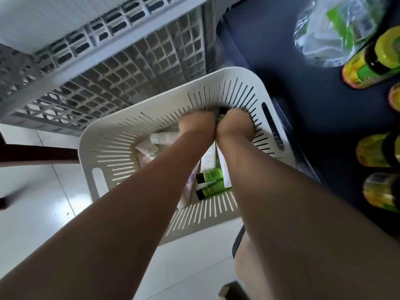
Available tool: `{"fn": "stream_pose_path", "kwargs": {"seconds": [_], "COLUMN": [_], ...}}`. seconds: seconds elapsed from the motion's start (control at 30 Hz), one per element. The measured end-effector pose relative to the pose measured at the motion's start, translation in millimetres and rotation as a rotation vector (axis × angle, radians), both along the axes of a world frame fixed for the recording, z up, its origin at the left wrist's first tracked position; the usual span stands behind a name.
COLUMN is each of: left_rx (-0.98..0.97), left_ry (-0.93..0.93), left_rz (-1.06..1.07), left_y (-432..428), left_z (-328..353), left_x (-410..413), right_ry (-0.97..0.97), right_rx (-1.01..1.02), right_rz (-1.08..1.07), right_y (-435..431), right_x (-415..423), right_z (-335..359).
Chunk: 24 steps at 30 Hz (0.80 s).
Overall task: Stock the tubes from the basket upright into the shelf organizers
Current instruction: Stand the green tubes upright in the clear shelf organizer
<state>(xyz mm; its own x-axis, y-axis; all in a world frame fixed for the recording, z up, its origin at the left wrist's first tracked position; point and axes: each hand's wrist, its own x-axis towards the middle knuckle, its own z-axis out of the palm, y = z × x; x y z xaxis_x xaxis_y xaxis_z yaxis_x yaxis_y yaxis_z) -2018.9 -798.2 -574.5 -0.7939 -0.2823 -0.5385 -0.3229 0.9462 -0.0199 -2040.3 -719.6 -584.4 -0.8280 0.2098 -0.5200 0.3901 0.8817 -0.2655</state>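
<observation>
Deep in the white basket [104, 148], against its 12 o'clock wall: left hand [197, 124] and right hand [234, 124], side by side and touching. Wedged between them, a sliver of a green tube [221, 115]. Grip of either hand: cannot tell, fingers hidden. On the basket floor toward 6 o'clock, capped green tubes [211, 175]; toward 9 o'clock, white tubes [164, 138]. Beyond the basket at 11 o'clock, a grey crate [108, 72]; at 3 o'clock, yellow bottles [376, 150].

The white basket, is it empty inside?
No, green tubes and white tubes lie on the bottom of the basket.
</observation>
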Motion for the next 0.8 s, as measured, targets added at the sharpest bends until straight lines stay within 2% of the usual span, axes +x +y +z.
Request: {"fn": "stream_pose_path", "kwargs": {"seconds": [0.07, 0.17, 0.27, 0.37, 0.5, 0.63, 0.7, 0.77, 0.8], "left_rx": [0.053, 0.039, 0.038, 0.047, 0.098, 0.172, 0.232, 0.331, 0.380], "left_ry": [-0.004, 0.027, 0.048, 0.072, 0.215, 0.450, 0.555, 0.569, 0.539], "left_rz": [0.061, 0.091, 0.090, 0.069, 0.081, 0.201, 0.351, 0.573, 0.676], "left_y": [-3, -9, -15, -23, -29, -29, -28, -28, -28], "left_z": [-9, -12, -9, -5, 14, 49, 66, 73, 72], "left_x": [6, 7, 6, 10, 32, 74, 99, 118, 124], "right_ry": [0.003, -0.057, 0.002, 0.066, 0.015, 0.072, 0.238, 0.309, 0.308], "right_rx": [0.041, 0.023, -0.112, -0.194, -0.360, -0.339, -0.288, -0.351, -0.419], "right_rz": [0.028, -0.043, -0.236, -0.325, -0.484, -0.280, -0.130, 0.064, 0.066], "right_y": [-2, -9, -14, -17, -14, -2, 1, 0, -1], "right_x": [2, 3, 9, 19, 31, 50, 52, 55, 56], "right_z": [0, 2, 4, 0, 3, 14, 14, 17, 21]}}
